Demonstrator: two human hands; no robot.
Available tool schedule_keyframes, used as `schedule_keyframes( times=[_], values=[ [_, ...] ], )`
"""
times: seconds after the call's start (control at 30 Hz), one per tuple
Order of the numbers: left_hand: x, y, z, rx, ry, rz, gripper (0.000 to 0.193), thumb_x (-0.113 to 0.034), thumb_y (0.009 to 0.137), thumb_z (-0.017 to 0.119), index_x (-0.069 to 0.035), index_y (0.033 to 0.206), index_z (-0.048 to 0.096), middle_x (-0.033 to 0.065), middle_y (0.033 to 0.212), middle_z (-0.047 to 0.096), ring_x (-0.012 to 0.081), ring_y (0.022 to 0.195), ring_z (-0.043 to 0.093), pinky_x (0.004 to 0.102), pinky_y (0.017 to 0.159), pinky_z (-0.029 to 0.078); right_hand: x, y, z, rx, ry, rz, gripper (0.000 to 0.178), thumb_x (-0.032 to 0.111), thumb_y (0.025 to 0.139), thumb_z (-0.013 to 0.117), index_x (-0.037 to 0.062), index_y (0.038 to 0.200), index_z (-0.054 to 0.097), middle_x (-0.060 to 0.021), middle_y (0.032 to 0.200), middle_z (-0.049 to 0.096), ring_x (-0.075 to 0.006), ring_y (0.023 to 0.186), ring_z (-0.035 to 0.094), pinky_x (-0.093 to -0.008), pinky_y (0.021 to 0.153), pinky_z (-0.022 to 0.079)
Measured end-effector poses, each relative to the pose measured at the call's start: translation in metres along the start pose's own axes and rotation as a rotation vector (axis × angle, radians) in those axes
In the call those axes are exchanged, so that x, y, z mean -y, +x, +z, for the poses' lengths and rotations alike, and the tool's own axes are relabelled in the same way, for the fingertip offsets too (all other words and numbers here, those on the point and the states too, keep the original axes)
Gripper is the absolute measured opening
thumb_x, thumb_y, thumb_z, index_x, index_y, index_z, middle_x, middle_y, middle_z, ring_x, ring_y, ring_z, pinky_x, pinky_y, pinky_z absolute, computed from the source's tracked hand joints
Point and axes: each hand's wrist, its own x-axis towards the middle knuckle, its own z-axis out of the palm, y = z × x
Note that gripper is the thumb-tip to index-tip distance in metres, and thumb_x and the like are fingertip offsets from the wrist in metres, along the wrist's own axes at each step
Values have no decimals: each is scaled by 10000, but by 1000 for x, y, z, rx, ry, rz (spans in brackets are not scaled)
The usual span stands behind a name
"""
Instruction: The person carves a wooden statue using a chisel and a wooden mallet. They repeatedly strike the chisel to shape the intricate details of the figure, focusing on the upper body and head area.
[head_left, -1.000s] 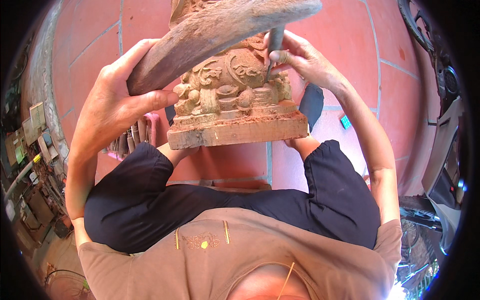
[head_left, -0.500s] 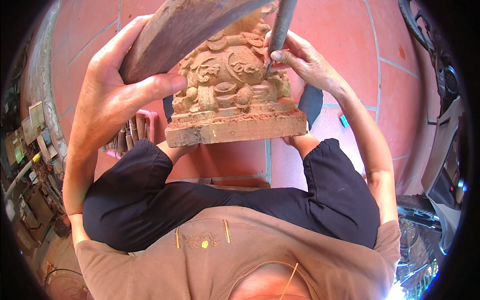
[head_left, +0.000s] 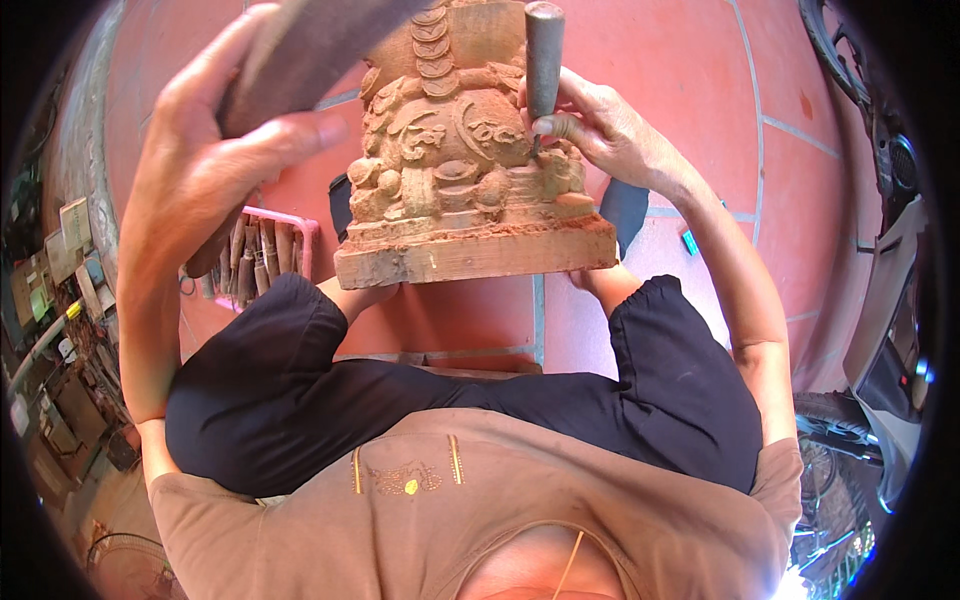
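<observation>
A brown wood carving [head_left: 485, 195] with coin-like discs and rounded relief rises from a thick square base between my feet. In my left hand [head_left: 190, 165] is a dark wooden mallet [head_left: 310, 60], gripped at upper left; its blurred head runs past the top edge and its other end shows below my wrist. My right hand [head_left: 610, 130] holds a chisel [head_left: 543, 65] nearly upright, fingers closed round its lower part. The chisel's tip meets the carving's right side, low among the small relief forms. The mallet is apart from the chisel.
A pink basket [head_left: 310, 235] of several wooden-handled tools stands left of the carving. Red tiles [head_left: 690, 60] cover the floor. A small teal object [head_left: 689, 241] lies to the right. Wood pieces clutter the far left, and a parked vehicle [head_left: 880, 330] stands at the right edge.
The mallet has swung left, away from the chisel, uncovering the carving's upper coins and more of the basket. The chisel now stands straighter, with its top end in sight.
</observation>
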Motion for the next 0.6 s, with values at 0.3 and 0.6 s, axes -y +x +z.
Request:
schedule_keyframes(
  times=[0.3, 0.6],
  values=[
    [19, 4, -5, 168, 154, -99, 638, -186, 725, 782, 20, 1276, 534, 91, 1063, 631, 161, 983, 579, 289, 914, 438, -26, -9, -8, -167, 381, 166, 245, 155, 1003, 540, 64, 1229, 513, -32, 1011, 609, -124, 980, 618, -345, 892, 563],
    [18, 1, 3, 115, -10, -17, 564, -155, 754, 771, 18, 1250, 563, 59, 1045, 619, 133, 983, 561, 280, 912, 427, -21, -12, -1, -115, 488, 128, 248, 163, 1001, 550, 66, 1226, 510, -23, 1010, 597, -120, 1006, 594, -335, 913, 531]
  ],
)
